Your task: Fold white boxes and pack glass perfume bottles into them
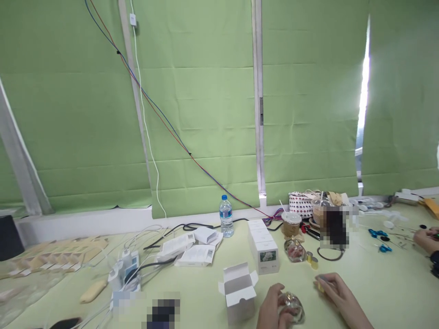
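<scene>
My left hand (270,308) is wrapped round a squat, clear glass bottle (295,307) with a gold neck and reddish contents. My right hand (338,292), just to its right, pinches a small gold cap (320,288), mostly hidden by the fingers. Left of the bottle stands an open white carton (240,299), its flaps spread. Behind it is a row of closed white boxes (262,249), the front one printed with a flower picture. A second glass bottle (295,250) stands farther back, with small gold caps (313,261) beside it.
A water bottle (226,219) and an iced drink cup (291,224) stand near the wall. Flattened cartons (195,253), a cabled power strip (133,269) and a yellow bar (93,291) lie left. Blue-handled scissors (379,234) and another person's hand (427,240) are at right.
</scene>
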Motion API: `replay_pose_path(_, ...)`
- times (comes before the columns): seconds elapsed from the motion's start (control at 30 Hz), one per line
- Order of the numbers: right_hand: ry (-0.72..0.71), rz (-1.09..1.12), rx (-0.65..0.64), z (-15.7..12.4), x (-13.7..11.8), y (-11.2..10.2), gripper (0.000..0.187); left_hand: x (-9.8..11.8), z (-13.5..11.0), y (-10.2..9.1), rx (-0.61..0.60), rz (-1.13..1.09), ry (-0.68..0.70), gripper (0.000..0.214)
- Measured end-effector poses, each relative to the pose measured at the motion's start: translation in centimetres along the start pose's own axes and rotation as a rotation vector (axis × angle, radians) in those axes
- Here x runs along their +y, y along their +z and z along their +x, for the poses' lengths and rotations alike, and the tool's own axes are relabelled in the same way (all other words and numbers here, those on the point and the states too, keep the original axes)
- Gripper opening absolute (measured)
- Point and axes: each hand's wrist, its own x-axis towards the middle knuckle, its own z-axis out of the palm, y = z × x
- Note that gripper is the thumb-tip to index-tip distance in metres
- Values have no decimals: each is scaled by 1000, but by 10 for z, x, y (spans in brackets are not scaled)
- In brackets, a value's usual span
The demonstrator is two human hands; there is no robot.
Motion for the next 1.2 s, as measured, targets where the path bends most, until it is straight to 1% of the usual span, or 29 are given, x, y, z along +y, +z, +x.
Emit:
replay_pose_path(0.07, 44, 28, -60, -12, -2, 0, 41, 3, -3, 0, 8, 9, -12, 56)
replay_pose_path(0.17, 18, -98, -134, -23, -7, -3, 41, 9, -6, 0, 45, 92, -25, 57)
replay_pose_path(0.23, -55, -219, -170, -27, -10, -6, 35, 13, -8, 0, 56, 132, -21, 56)
replay_pose_path(0.27, -115, -277, -201, -29, -12, -6, 30, 16, -9, 0, 54, 148, -16, 56)
replay_pose_path(0.33, -248, -369, -292, -31, -17, -4, 18, 22, -10, 0, 50, 179, -10, 56)
replay_pose_path(0.37, -302, -399, -335, -32, -19, -3, 15, 25, -10, 0, 46, 189, -6, 56)
replay_pose_path(0.43, -359, -434, -383, -32, -21, -1, 18, 32, -12, -1, 40, 189, 4, 56)
replay_pose_path(0.5, -365, -449, -354, -31, -20, -1, 22, 36, -13, -1, 37, 179, 14, 56)
replay_pose_path(0.63, -404, -484, -158, -22, -3, -9, 29, 35, -14, 0, 24, 174, 12, 56)
replay_pose_path(0.7, -435, -540, -104, -17, 8, -13, 29, 34, -14, 0, 17, 163, 17, 55)
replay_pose_path(0.8, -515, -636, -78, -15, 16, -16, 28, 38, -13, 0, 22, 126, 15, 53)
replay_pose_path(0.9, -629, -720, 23, -23, 14, -13, 30, 46, -12, 1, 9, 35, -14, 52)
replay_pose_path(0.93, -664, -738, 38, -27, 13, -10, 31, 49, -12, 1, 6, 6, -28, 51)
replay_pose_path(1.0, -699, -748, 18, -35, 14, -3, 33, 53, -11, 1, 16, -29, -61, 52)
replay_pose_path(1.07, -678, -711, -27, -41, 15, 5, 35, 55, -10, 2, 23, -39, -93, 53)
replay_pose_path(1.13, -606, -634, -80, -44, 15, 12, 37, 55, -9, 2, 13, -45, -105, 54)
replay_pose_path(1.2, -506, -521, -154, -45, 8, 15, 36, 56, -9, 1, -2, -43, -101, 52)
